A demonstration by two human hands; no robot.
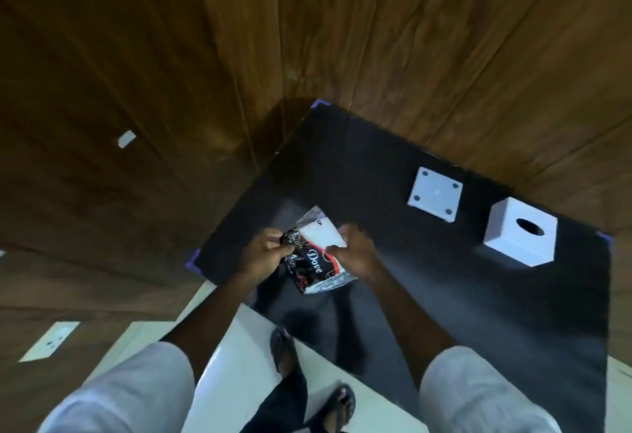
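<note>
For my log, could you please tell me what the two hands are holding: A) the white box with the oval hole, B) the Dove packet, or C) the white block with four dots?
B: the left hand and the right hand both grip the Dove packet, one at each side.

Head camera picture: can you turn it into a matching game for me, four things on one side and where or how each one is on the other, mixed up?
Things:
1. Dove packet
2. white box
3. flat white square
4. purple tape

Places or states:
A. four dark dots near its corners
B. pinched between left hand and right hand
C. on the corners of the black table
D. oval hole in its top

Pairs: 1-B, 2-D, 3-A, 4-C.
</note>
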